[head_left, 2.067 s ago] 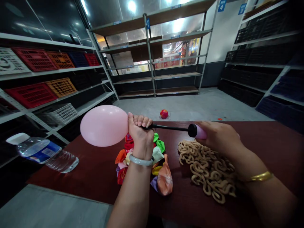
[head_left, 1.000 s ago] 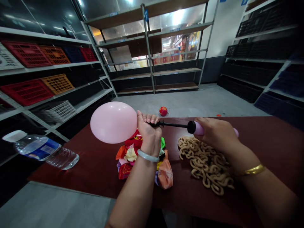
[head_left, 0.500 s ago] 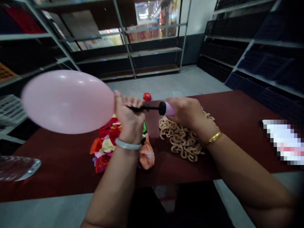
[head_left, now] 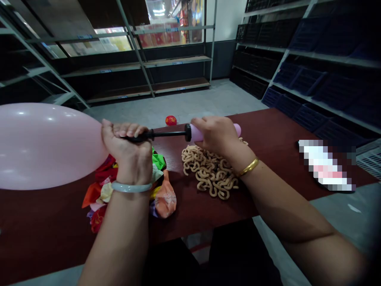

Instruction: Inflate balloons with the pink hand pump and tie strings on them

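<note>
A large inflated pink balloon (head_left: 44, 147) fills the left side, cut off by the frame edge. Its neck end is at my left hand (head_left: 127, 147), which is closed around the black end of a balloon pump (head_left: 171, 134); the exact join is hidden by the fingers. My right hand (head_left: 216, 135) wraps round the pump's pink barrel, and a black rod shows between both hands. Beneath my left wrist lies a pile of uninflated coloured balloons (head_left: 165, 198). Below my right hand sits a heap of beige curled, string-like pieces (head_left: 217, 174).
Both piles lie on a dark red-brown table (head_left: 268, 159). A phone-like object (head_left: 324, 167) with a blurred-out screen rests at the right. Beyond the table's far edge is a small red round object (head_left: 170, 120). Metal shelves (head_left: 178, 61) and dark blue crates (head_left: 306, 83) stand behind.
My hands have drawn farther apart, and more of the pump's black rod shows. The view has turned, so the balloon, piles and table appear farther left.
</note>
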Demonstrator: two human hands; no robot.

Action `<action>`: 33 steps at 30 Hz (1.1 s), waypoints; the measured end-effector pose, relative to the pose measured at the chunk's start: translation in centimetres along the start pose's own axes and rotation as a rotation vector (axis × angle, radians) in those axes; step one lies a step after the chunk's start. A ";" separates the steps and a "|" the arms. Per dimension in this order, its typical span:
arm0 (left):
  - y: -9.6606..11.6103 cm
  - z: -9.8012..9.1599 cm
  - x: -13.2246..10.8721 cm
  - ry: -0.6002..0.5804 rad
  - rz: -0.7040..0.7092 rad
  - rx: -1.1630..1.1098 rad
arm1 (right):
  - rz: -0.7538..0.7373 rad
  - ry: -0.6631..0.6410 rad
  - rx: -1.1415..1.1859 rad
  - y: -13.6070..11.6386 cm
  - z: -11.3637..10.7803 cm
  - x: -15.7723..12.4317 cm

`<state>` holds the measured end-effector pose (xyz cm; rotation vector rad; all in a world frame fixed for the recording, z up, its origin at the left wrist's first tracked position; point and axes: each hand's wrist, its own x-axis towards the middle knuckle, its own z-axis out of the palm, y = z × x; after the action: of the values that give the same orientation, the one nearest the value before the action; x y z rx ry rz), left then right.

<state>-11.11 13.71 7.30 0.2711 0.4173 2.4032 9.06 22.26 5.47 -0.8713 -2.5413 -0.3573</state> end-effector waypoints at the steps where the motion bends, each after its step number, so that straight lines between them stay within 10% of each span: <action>1: -0.7 0.1 -0.3 -0.008 -0.019 -0.006 | -0.006 -0.013 0.010 -0.5 -0.1 0.0; 9: -4.1 1.2 -3.6 -0.101 -0.092 0.097 | -0.026 0.010 0.117 -2.6 -0.4 -0.5; 24: 3.6 -0.2 1.2 -0.067 0.127 0.088 | 0.012 -0.001 0.097 1.7 -0.7 -0.3; 33: -1.3 1.0 -1.8 -0.020 -0.027 0.065 | -0.026 -0.018 0.081 -1.5 -0.5 -0.4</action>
<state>-8.75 13.67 7.59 0.3168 0.4875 2.3617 8.51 20.70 5.53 -0.8152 -2.5669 -0.2534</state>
